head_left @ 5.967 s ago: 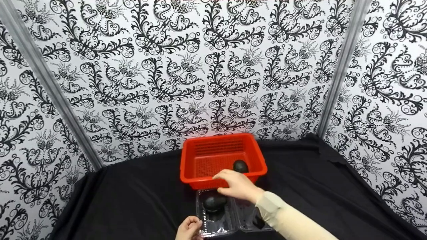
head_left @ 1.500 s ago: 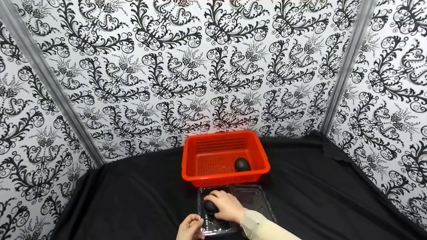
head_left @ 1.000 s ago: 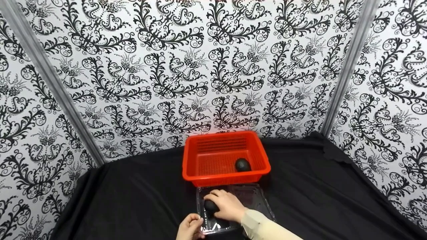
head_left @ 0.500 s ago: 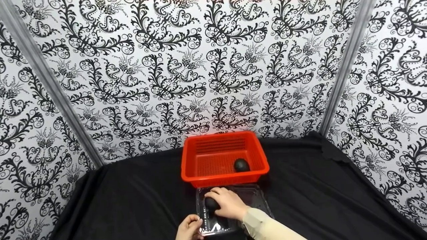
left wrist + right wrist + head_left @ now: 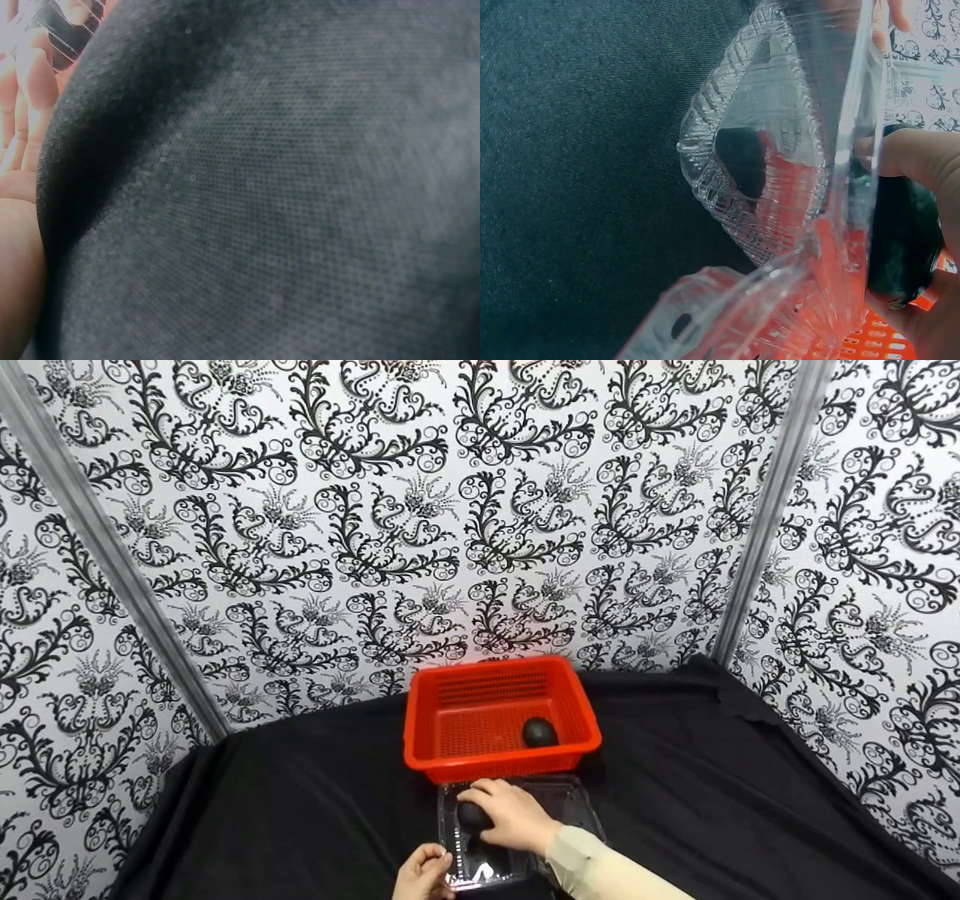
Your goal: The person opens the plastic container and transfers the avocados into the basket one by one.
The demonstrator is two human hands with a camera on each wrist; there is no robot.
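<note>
A clear plastic clamshell container (image 5: 480, 877) lies on the black cloth with its lid (image 5: 581, 810) folded out to the right. At its front left corner my left hand (image 5: 424, 872) pinches the rim between thumb and fingers. My right hand (image 5: 517, 815) reaches over the left half and grips a dark avocado (image 5: 472, 815) from above, partly covering it. The right wrist view shows that avocado (image 5: 904, 240) between thumb and fingers, beside the ridged clear plastic wall (image 5: 705, 150). The left wrist view is mostly blocked by dark fabric (image 5: 262, 187); some left fingers (image 5: 37, 79) show at its edge.
Directly behind the container stands a red perforated basket (image 5: 495, 765). Another dark avocado (image 5: 538, 732) lies in its right front part. Black cloth (image 5: 300, 810) covers the table, which ends at a patterned wall (image 5: 375, 547).
Six seconds ago my right hand was above the basket's front rim, holding nothing; since then it has come down onto the avocado in the container. Over the last second it has hardly moved.
</note>
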